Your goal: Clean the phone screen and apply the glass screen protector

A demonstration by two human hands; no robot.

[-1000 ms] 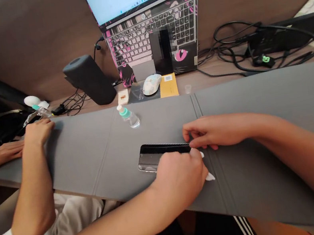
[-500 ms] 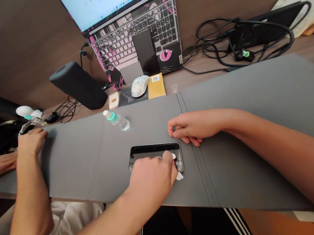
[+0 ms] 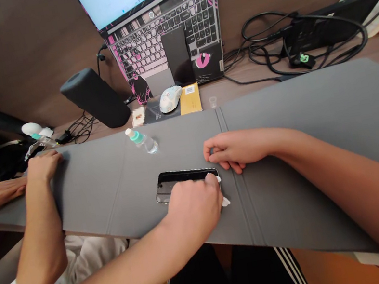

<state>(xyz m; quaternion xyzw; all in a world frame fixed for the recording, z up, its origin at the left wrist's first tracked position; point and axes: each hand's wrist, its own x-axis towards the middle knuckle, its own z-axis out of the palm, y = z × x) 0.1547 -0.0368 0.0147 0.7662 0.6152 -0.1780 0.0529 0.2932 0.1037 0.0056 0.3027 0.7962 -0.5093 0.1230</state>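
Note:
A black phone (image 3: 174, 183) lies flat, screen up, on the grey mat (image 3: 303, 141). My left hand (image 3: 195, 207) is closed on a small white wipe (image 3: 225, 200) and presses it on the phone's right end. My right hand (image 3: 235, 149) rests just beyond the phone's far right corner with its fingers curled, touching the edge. A small clear bottle with a teal cap (image 3: 141, 141) lies on its side behind the phone.
Another person's two hands (image 3: 41, 165) rest on the mat's left end. Behind the mat stand a laptop (image 3: 158, 30) with a phone leaning on it, a black speaker (image 3: 93, 97), a mouse (image 3: 170, 98) and tangled cables (image 3: 290, 46).
My left hand with the wipe slid left over the phone's screen and then back to its right end. My right hand stayed by the phone's corner. The camera view shifted a little.

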